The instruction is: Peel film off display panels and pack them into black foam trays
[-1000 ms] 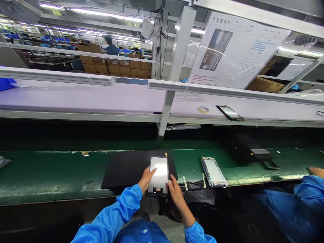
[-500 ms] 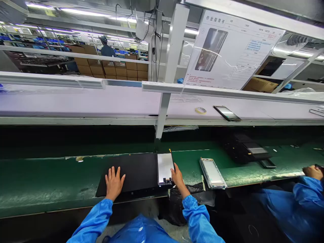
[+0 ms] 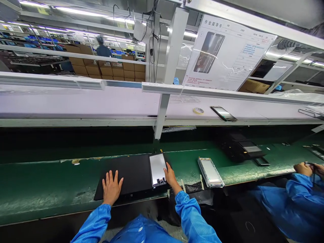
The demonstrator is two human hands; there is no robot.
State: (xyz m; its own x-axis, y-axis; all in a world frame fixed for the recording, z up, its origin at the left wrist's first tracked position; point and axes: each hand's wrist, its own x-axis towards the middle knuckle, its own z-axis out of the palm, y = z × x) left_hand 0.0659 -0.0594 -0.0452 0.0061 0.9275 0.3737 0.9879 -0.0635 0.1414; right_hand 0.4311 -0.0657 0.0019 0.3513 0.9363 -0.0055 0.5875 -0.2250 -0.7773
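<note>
- On the long green desk (image 3: 50,192), directly before the person, lies a flat black rectangular mat (image 3: 134,173)
- At the mat's right end is a thin rectangular display panel with a silvery-white face and dark border (image 3: 157,167), tilted slightly, a small orange tab at its far end and a black strip of connectors at its near end
- Of the person's two bare hands, the left hand (image 3: 111,187) is wide open, palm down and fingers spread on the mat's left part, with nothing in its hold
- The right hand (image 3: 170,177) is partly closed on the panel's right edge, thumb over the border; how far its fingers reach underneath is hidden
- Right of the mat, well apart from the panel, sits a stack of pale-faced rectangular panels with clear plastic edges (image 3: 210,172)
- Farther right, a co-worker's hands (image 3: 303,168) hold a small dark object too unclear to name
- Above the desk, a long white shelf (image 3: 76,104) carries a yellowish tape ring (image 3: 198,110) and a black-edged rectangular screen (image 3: 223,113)
</note>
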